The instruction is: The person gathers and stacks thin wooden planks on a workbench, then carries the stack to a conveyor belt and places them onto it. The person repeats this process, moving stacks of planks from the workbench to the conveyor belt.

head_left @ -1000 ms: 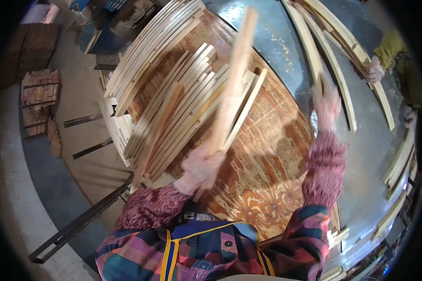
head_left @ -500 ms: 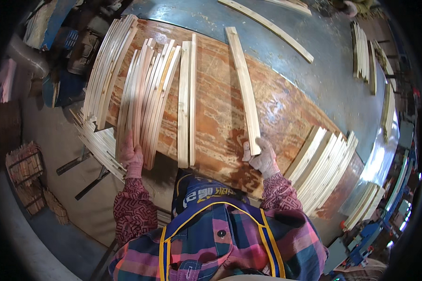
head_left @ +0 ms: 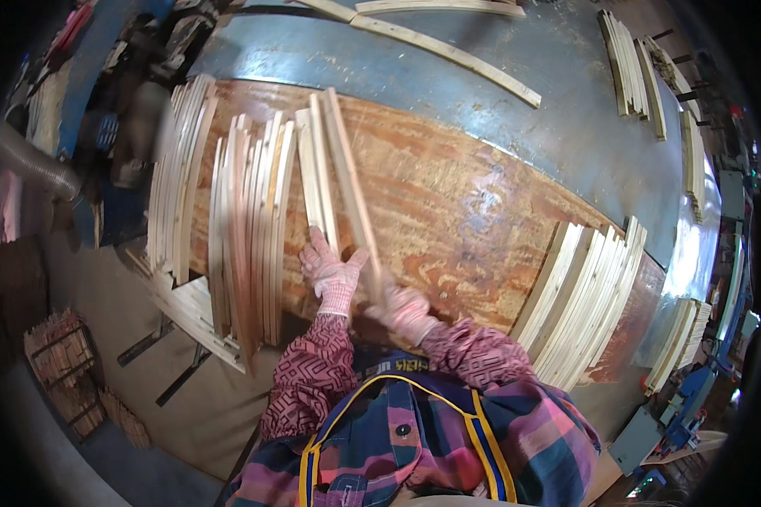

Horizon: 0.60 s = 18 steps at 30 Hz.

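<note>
My right hand (head_left: 404,314), in a pale pinkish work glove, is closed round the near end of a long wooden strip (head_left: 351,173), which slants away from me and is slightly blurred. Just left of it, my left hand (head_left: 331,269), gloved the same way, has its fingers apart and rests at the near ends of two pale wooden strips (head_left: 315,173) lying side by side. These two strips and the held one stand close together at their far ends. Further left lies a row of strips (head_left: 258,220), one of them pinkish, with its near ends overhanging the board.
The brown board (head_left: 448,211) lies on a grey metal table (head_left: 566,160). Stacked strips lie at its far left (head_left: 177,182) and right (head_left: 579,308). Loose strips (head_left: 448,55) lie beyond it. Bundled wood (head_left: 63,363) stands on the floor at left.
My right hand has swung its strip leftward, up to the pair. My left hand has left the pinkish strip and moved right to the pair, which is now tilted. The view has shifted slightly.
</note>
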Tool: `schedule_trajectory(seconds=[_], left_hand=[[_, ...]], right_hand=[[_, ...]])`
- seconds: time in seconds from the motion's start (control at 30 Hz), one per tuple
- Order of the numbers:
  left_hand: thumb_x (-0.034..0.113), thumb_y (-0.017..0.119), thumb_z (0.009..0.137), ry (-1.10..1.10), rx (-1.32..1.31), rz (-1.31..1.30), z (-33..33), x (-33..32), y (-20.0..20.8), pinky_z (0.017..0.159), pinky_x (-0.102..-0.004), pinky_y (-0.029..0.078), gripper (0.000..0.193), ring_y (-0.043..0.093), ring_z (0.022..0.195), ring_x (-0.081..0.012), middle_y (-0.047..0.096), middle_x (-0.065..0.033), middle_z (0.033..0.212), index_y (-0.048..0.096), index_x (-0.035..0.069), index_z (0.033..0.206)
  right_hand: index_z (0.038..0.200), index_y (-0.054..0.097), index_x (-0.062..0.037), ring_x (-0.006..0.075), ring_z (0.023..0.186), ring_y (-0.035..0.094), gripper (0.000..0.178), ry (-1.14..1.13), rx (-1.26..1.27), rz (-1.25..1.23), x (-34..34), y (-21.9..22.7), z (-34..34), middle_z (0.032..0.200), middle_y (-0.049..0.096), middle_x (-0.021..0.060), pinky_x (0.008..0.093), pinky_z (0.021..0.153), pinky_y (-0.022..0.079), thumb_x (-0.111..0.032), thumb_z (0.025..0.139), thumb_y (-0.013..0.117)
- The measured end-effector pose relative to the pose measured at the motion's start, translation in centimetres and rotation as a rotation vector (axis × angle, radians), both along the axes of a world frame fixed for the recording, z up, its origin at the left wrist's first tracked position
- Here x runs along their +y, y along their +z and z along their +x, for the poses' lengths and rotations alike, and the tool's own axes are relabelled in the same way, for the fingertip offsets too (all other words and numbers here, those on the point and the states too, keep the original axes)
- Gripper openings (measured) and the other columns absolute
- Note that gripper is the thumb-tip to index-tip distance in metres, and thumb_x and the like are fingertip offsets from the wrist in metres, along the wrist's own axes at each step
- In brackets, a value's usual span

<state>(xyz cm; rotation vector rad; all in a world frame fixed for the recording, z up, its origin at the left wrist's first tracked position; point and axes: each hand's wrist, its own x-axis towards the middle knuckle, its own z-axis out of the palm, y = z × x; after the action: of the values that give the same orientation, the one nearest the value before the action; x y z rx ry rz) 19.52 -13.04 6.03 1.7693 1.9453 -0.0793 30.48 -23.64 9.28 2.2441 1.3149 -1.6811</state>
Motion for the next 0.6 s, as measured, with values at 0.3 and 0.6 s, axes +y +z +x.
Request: schedule_trajectory(seconds=[0.3, 0.6], left_hand=[[0.045, 0.073, 0.079, -0.269, 0.000, 0.175, 1.9, 0.9, -1.1, 0.100, -0.0464, 0.042, 0.097, 0.046, 0.120, -0.0398, 0.040, -0.0252, 0.136, 0.021, 0.011, 0.154], [0.033, 0.075, 0.075, -0.398, -0.149, 0.136, 0.9, 1.8, -2.4, 0.102, -0.0428, 0.044, 0.099, 0.045, 0.124, -0.0393, 0.032, -0.0241, 0.142, 0.019, 0.011, 0.155]], right_hand=[[0.122, 0.058, -0.0082, 0.0271, 0.098, 0.065, 0.040, 0.218, -0.432, 0.265, 20.2, 0.3, 21.9, 0.114, 0.064, 0.0151, 0.0404, 0.078, 0.053, -0.034, 0.094, 0.047], [0.124, 0.062, -0.0148, 0.0157, 0.079, 0.065, 0.040, -0.381, -0.171, 0.248, 23.2, -2.1, 42.2, 0.111, 0.070, 0.0092, 0.0255, 0.062, 0.054, -0.006, 0.086, 0.062]])
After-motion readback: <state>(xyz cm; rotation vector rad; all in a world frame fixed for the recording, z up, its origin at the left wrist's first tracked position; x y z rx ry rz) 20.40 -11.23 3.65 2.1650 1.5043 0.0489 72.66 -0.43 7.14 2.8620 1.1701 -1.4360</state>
